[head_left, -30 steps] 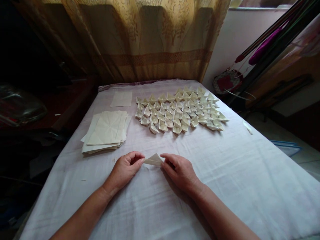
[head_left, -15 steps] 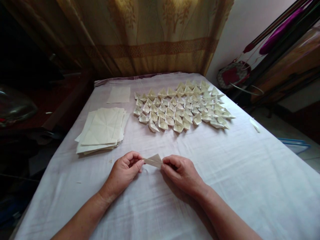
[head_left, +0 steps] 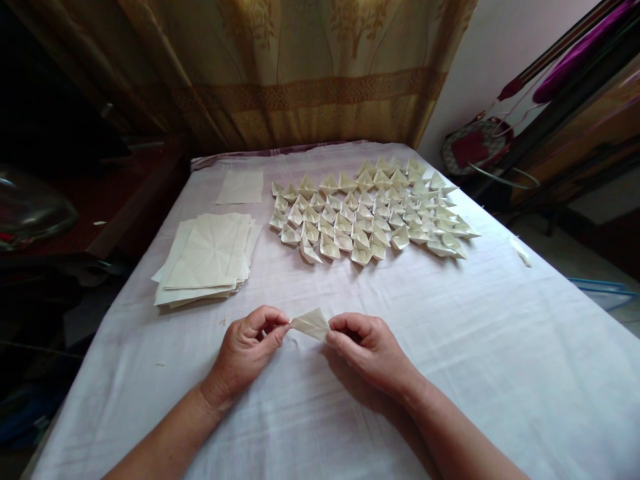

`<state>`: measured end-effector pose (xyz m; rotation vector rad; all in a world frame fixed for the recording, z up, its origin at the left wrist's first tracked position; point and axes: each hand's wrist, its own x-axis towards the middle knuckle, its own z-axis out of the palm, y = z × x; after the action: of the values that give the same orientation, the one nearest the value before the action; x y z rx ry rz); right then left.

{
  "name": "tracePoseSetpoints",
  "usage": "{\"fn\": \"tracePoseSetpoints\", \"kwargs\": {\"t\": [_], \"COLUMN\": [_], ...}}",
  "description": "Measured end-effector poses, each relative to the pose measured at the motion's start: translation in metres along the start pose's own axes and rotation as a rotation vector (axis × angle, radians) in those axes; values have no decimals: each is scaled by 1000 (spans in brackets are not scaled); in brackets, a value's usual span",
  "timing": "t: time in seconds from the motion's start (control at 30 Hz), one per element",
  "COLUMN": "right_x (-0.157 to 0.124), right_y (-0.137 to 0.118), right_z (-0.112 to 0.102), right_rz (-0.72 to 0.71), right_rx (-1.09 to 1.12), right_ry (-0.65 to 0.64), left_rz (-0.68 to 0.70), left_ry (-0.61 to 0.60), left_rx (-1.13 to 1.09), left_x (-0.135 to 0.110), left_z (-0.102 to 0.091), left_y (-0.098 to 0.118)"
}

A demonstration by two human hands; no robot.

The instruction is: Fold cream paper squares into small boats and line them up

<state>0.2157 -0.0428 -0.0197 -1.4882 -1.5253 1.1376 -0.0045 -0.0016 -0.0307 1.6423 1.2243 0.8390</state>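
Between my two hands is a small piece of folded paper [head_left: 311, 323], cream-coloured, with a peak at its top edge. My left hand [head_left: 254, 343] pinches its left tip between thumb and forefinger. At the other end, my right hand [head_left: 367, 350] is closed on the right corner in the same kind of pinch. Beyond the hands stand several rows of folded paper boats [head_left: 360, 227], set close together. To the left lies a stack of creased paper sheets [head_left: 207, 260], its edges uneven.
A single paper sheet [head_left: 241, 187] lies behind the stack on the white cloth [head_left: 475, 373]. A small white scrap [head_left: 521, 252] is near the right edge. A curtain [head_left: 310, 87] hangs behind the table, and a bag [head_left: 477, 145] is at the back right.
The view has shifted slightly, so the table's contents sit a little differently in the frame. Both hands keep their pinch on the folded paper, which is tilted a touch differently.
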Motion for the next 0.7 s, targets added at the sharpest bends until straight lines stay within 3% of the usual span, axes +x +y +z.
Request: {"fn": "tracePoseSetpoints", "kwargs": {"t": [0.2,0.7], "right_x": [0,0], "right_y": [1,9], "right_z": [1,2], "right_rz": [-25,-137], "right_rx": [32,-72], "right_ry": [29,14], "left_rz": [-13,-301], "left_ry": [-72,-134], "left_rx": [-15,-252], "left_x": [-1,6], "left_z": [-5,-5], "left_y": [5,17]}}
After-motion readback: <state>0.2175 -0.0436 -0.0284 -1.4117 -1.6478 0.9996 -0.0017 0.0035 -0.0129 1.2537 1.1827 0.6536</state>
